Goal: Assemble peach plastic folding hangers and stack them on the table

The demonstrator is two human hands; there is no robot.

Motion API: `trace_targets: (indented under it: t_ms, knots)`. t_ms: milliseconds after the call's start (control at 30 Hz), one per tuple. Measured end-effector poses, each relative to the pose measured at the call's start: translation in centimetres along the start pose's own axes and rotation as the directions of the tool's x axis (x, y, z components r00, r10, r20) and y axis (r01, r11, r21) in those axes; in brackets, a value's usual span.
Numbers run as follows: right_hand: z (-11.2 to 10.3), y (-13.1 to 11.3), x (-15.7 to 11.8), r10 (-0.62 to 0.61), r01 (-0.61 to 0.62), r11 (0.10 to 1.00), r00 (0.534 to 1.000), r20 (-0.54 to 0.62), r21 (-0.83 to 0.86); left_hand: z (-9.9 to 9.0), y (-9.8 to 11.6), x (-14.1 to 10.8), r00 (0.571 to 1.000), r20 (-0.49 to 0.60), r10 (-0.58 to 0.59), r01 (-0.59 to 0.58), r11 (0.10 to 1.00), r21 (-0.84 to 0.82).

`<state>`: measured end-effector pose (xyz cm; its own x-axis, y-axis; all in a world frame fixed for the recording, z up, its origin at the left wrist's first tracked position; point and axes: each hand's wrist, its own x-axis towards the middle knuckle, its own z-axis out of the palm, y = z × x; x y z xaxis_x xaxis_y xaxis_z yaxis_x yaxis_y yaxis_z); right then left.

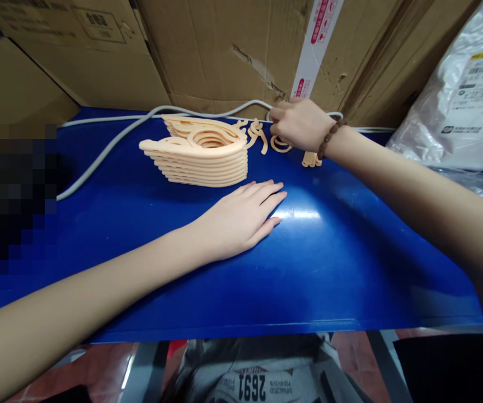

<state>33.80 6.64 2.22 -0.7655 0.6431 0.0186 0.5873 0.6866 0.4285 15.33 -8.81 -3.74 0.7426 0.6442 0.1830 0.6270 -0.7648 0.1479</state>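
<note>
My left hand (245, 218) lies flat on the blue table (308, 285), palm down, fingers spread, with nothing in it. Just beyond it sits a neat stack of several cream plastic hanger-shaped pieces (207, 162). My right hand (300, 123) reaches to the back of the table, wearing a brown beaded bracelet; its fingers are curled down over the small parts, and what they hold is hidden. Beside its fingers are a cream ring-shaped piece (282, 146) and some curved hook pieces (258, 134). Short cream pieces (310, 159) lie under the right wrist.
A white cable (111, 146) runs along the back and left of the table. Cardboard boxes (224, 56) stand behind it. A white plastic-wrapped package (455, 101) with labels is at the back right. Grey printed fabric (262, 375) shows below the front edge.
</note>
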Motion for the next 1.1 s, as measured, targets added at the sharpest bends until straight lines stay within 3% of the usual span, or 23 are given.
trace_targets:
  t_ms: [200, 500, 767, 1100]
  knots:
    - [-0.8, 0.6, -0.9, 0.012, -0.012, 1.000, 1.000, -0.029, -0.015, 0.0, 0.0, 0.0, 1.000, -0.001, 0.000, 0.000, 1.000, 0.007]
    - [-3.6, 0.7, -7.2, 0.261, -0.245, 0.959, 0.960, -0.098, 0.144, 0.0, 0.0, -0.1, 1.000, -0.015, 0.000, 0.001, 1.000, 0.005]
    - [-0.7, 1.3, -11.8, 0.277, -0.239, 0.913, 0.958, -0.071, 0.330, 0.1, -0.1, -0.1, 1.000, -0.011, 0.004, -0.004, 1.000, 0.006]
    - [0.8, 0.2, -11.0, 0.254, -0.213, 0.883, 0.966, -0.045, 0.418, 0.0, 0.0, -0.1, 1.000, 0.005, -0.005, 0.005, 1.000, 0.011]
